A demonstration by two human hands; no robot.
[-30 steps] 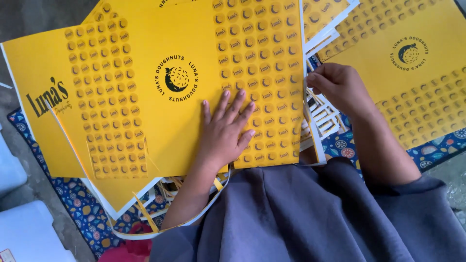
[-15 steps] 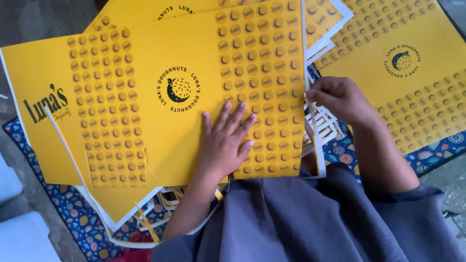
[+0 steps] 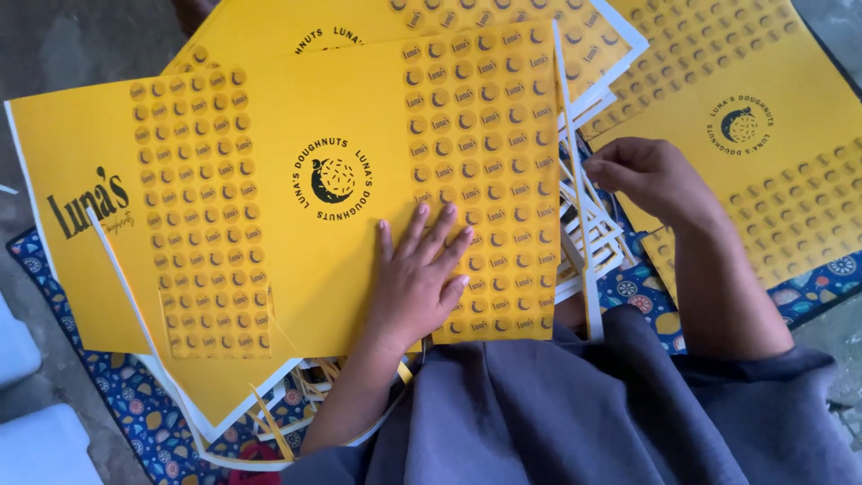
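A large yellow printed cardboard sheet (image 3: 296, 198), with a round black emblem and bands of small brown circles, lies on top of a stack of like sheets. My left hand (image 3: 422, 278) rests flat on its lower right part, fingers spread. My right hand (image 3: 651, 175) is at the sheet's right edge, fingers pinched on a thin white trim strip (image 3: 579, 198) that runs along that edge. Under the edge lie several more white strips (image 3: 597, 242).
A second pile of yellow sheets (image 3: 763, 135) lies to the right. A blue patterned mat (image 3: 135, 413) lies beneath everything on a grey floor. Loose strips curl at the lower left (image 3: 269, 431). My grey clothing (image 3: 575, 413) fills the bottom.
The view has shifted slightly; the sheets sit lower in frame. My left hand stays pressed flat. My right hand has stayed at the right edge, working the white strip.
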